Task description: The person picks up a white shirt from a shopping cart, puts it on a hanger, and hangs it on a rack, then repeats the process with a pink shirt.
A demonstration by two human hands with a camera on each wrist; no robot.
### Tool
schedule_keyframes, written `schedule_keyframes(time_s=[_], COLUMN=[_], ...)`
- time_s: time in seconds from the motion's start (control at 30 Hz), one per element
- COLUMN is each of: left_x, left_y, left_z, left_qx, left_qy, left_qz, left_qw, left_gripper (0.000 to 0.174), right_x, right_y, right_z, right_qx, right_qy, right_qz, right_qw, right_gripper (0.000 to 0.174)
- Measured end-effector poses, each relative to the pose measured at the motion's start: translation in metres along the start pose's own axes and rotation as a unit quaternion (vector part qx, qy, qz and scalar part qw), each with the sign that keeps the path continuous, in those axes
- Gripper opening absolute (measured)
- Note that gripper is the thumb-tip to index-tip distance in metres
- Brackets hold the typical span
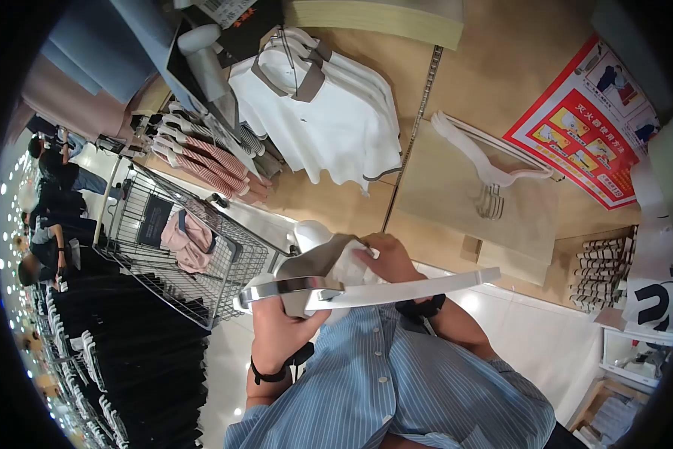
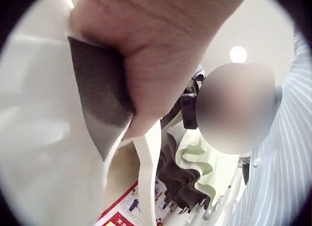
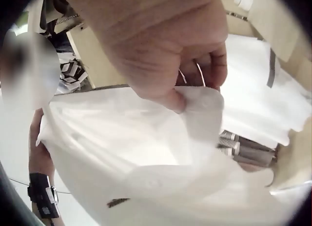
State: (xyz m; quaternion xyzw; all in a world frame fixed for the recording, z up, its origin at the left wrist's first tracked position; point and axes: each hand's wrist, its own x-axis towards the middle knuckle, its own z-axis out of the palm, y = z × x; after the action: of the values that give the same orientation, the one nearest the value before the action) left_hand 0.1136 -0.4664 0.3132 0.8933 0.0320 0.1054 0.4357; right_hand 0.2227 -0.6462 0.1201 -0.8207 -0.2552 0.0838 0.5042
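Note:
A white shirt with a grey collar hangs between my hands, in front of my chest. With my left hand I grip its collar together with a white hanger, whose metal hook curves over the hand. The hanger's long arm reaches out to the right across my striped shirt. My right hand pinches the white fabric between thumb and fingers, higher and farther right in the head view. In the left wrist view the left fingertips are hidden behind the collar.
White shirts with grey collars hang on the wall ahead. Empty hangers hang right of them, near a red poster. A wire cart holding a pink garment stands left, beside a rack of black clothes.

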Motion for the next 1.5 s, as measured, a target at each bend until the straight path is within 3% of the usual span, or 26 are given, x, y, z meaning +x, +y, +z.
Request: schedule_keyframes(time_s=[0.03,0.13,0.2,0.33,0.47,0.53,0.63,0.7,0.77,0.8,0.87,0.97,1.0,1.03,1.07,1.17,1.2,1.3,1.33,1.43,1.5], left_x=[-0.002,-0.012,-0.021,-0.048,-0.06,-0.051,-0.035,-0.033,-0.02,-0.017,-0.011,-0.005,-0.006,-0.008,-0.007,0.012,0.015,0.038,0.045,0.073,0.083], left_y=[-0.003,-0.024,-0.033,-0.072,-0.101,-0.096,-0.09,-0.087,-0.064,-0.065,-0.064,-0.064,-0.073,-0.08,-0.085,-0.09,-0.095,-0.113,-0.12,-0.135,-0.147], left_z=[-0.001,-0.01,-0.024,-0.024,-0.025,-0.028,-0.022,-0.009,0.002,0.006,0.011,-0.001,-0.008,-0.015,-0.022,-0.027,-0.028,-0.029,-0.035,-0.044,-0.046], left_qx=[-0.025,-0.097,-0.029,0.071,0.172,0.148,0.142,0.208,0.158,0.13,0.062,-0.04,-0.067,-0.095,-0.125,-0.123,-0.144,-0.044,0.077,0.231,0.207], left_qy=[0.024,0.092,0.088,0.167,0.195,0.178,0.207,0.253,0.24,0.228,0.201,0.155,0.135,0.114,0.08,0.074,0.046,0.089,0.112,0.229,0.238], left_qz=[-0.012,-0.078,-0.085,-0.147,-0.081,-0.119,-0.112,-0.094,-0.096,-0.091,-0.088,-0.088,-0.084,-0.081,-0.105,-0.013,-0.052,-0.025,0.016,0.027,-0.006], left_qw=[0.999,0.988,0.992,0.972,0.962,0.966,0.962,0.94,0.953,0.961,0.974,0.983,0.985,0.986,0.983,0.99,0.987,0.995,0.991,0.945,0.949], left_gripper=[0.032,0.033,0.038,0.053,0.066,0.062,0.052,0.048,0.037,0.036,0.034,0.035,0.036,0.038,0.04,0.039,0.039,0.043,0.05,0.057,0.059], right_x=[0.001,-0.002,-0.013,-0.027,-0.035,-0.032,-0.038,-0.048,-0.056,-0.053,-0.051,-0.042,-0.03,-0.024,-0.019,-0.016,-0.015,-0.001,0.006,0.025,0.043], right_y=[0.01,0.027,0.038,-0.012,-0.026,-0.039,-0.047,-0.069,-0.107,-0.127,-0.137,-0.121,-0.122,-0.123,-0.123,-0.105,-0.101,-0.105,-0.106,-0.11,-0.115], right_z=[-0.001,-0.035,-0.069,-0.119,-0.122,-0.134,-0.133,-0.124,-0.108,-0.102,-0.08,-0.085,-0.098,-0.107,-0.107,-0.09,-0.082,-0.056,-0.051,-0.034,-0.028], right_qx=[-0.006,0.09,0.282,0.207,0.196,0.238,0.076,0.067,0.041,0.02,0.114,0.108,0.009,-0.119,-0.173,-0.179,-0.156,-0.21,-0.214,-0.217,-0.222], right_qy=[0.002,0.013,0.014,0.05,0.084,0.074,0.1,0.048,-0.024,-0.142,-0.267,-0.091,0.034,0.091,0.085,-0.047,-0.111,-0.018,0.001,0.061,0.098], right_qz=[-0.005,0.129,0.139,0.177,0.186,0.216,0.159,0.143,0.097,0.077,-0.046,-0.108,-0.137,-0.124,-0.129,-0.121,-0.115,-0.101,-0.087,-0.066,-0.095], right_qw=[1.0,0.987,0.949,0.961,0.959,0.944,0.979,0.986,0.994,0.987,0.956,0.984,0.99,0.981,0.973,0.975,0.975,0.972,0.973,0.972,0.965], right_gripper=[0.035,0.027,0.027,0.027,0.026,0.025,0.026,0.028,0.034,0.036,0.034,0.033,0.036,0.043,0.044,0.042,0.041,0.033,0.032,0.03,0.029])
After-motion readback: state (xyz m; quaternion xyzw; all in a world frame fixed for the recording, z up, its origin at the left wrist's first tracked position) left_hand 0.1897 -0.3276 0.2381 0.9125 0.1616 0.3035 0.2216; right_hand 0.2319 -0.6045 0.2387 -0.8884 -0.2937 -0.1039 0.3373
